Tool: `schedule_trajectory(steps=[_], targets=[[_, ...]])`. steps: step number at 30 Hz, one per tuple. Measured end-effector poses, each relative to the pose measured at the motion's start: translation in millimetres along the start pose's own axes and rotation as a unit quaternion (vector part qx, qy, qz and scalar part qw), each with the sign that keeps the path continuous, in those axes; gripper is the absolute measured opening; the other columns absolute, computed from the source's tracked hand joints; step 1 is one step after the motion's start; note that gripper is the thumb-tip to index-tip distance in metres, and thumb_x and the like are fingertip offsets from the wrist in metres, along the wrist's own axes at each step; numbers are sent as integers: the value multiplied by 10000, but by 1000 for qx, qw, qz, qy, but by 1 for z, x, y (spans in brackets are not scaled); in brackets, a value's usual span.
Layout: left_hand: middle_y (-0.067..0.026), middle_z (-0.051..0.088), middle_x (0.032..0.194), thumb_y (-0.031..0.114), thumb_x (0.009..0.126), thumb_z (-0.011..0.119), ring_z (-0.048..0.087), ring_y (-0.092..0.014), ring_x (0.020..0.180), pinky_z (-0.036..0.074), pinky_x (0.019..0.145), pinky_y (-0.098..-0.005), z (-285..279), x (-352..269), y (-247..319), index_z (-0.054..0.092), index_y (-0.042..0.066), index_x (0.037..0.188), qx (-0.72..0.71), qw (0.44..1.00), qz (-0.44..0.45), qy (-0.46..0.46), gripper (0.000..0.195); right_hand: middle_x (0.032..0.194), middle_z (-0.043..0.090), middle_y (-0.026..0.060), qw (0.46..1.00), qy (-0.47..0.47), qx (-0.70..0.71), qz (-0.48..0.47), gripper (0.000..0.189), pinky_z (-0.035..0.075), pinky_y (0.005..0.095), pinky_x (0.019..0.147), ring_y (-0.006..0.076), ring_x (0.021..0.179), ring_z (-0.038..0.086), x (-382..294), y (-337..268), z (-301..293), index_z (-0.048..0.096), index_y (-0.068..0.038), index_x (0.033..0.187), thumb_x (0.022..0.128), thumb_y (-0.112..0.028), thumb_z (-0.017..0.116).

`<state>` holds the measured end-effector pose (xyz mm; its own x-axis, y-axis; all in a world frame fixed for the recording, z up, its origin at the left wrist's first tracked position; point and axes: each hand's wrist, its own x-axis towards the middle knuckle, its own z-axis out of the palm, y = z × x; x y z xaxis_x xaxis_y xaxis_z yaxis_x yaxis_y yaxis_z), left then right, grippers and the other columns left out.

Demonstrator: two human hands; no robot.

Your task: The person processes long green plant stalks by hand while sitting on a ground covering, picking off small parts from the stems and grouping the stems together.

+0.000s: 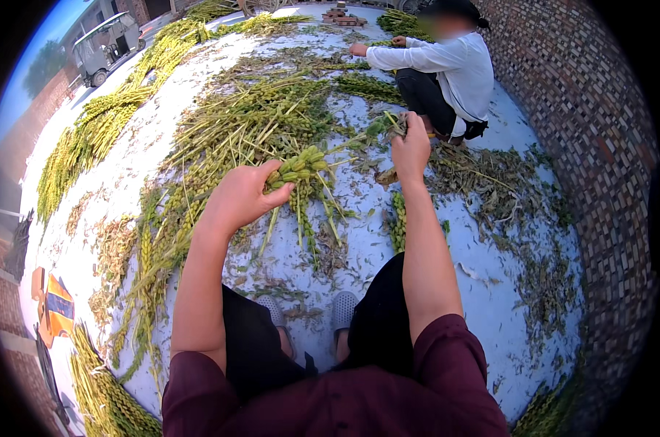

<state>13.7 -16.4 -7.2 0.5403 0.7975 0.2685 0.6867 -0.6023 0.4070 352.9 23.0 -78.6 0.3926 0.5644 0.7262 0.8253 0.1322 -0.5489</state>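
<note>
My left hand [248,191] grips a green sesame stalk by its thick cluster of seed pods [300,165]. The stalk runs up and right towards my right hand [411,145], whose fingers are closed on leaves [398,127] at its leafy end, some green and some withered. A large loose heap of sesame stalks [259,117] lies on the white sheet [357,224] beyond my left hand and along its left side. Beneath my right forearm, a pod-covered stalk [398,221] rests on the sheet, partly hidden by the arm.
A co-worker in a white top [455,60] squats ahead on the right, hands over stalks. Dry leaf litter [482,175] lies right, before a brick surface [592,109]. Bundled stalks [108,401] lie lower left; a long row [95,131] stretches along the left. Bricks [343,16] are stacked far off.
</note>
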Motion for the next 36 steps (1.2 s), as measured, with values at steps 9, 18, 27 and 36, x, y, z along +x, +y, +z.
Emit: schedule_trajectory(steps=[9, 18, 27, 36], targets=[[-200, 655, 703, 452, 882, 690, 653, -335, 661, 494, 630, -442, -4, -11, -9, 693, 67, 1215, 17, 999, -33, -21, 510, 1073, 686, 155, 996, -76, -14, 49, 365, 500, 513, 783, 434, 962, 642, -8, -8, 21, 594, -74, 1158, 800, -119, 649], [-178, 693, 737, 437, 869, 672, 660, -319, 673, 516, 695, -404, -24, -27, -24, 701, 32, 1195, -5, 996, -79, -35, 520, 1092, 710, 207, 981, -95, -81, 150, 402, 502, 519, 840, 439, 994, 658, 5, 68, 29, 622, -76, 1218, 833, -182, 665], [-261, 727, 993, 472, 870, 682, 717, -333, 948, 526, 881, -401, -47, -58, -85, 633, -55, 1277, -1, 966, -251, 60, 668, 992, 723, 155, 945, -89, 134, 283, 367, 492, 395, 832, 273, 898, 663, -8, 170, 6, 688, -24, 1011, 1015, -375, 579], [-115, 674, 746, 418, 887, 705, 617, -157, 557, 511, 606, -321, -29, -36, -41, 616, -77, 1267, -97, 971, -218, -1, 630, 1133, 665, 33, 907, -91, 412, 6, 321, 464, 235, 577, 41, 706, 508, 5, -52, -11, 576, -74, 1369, 1074, -168, 491]])
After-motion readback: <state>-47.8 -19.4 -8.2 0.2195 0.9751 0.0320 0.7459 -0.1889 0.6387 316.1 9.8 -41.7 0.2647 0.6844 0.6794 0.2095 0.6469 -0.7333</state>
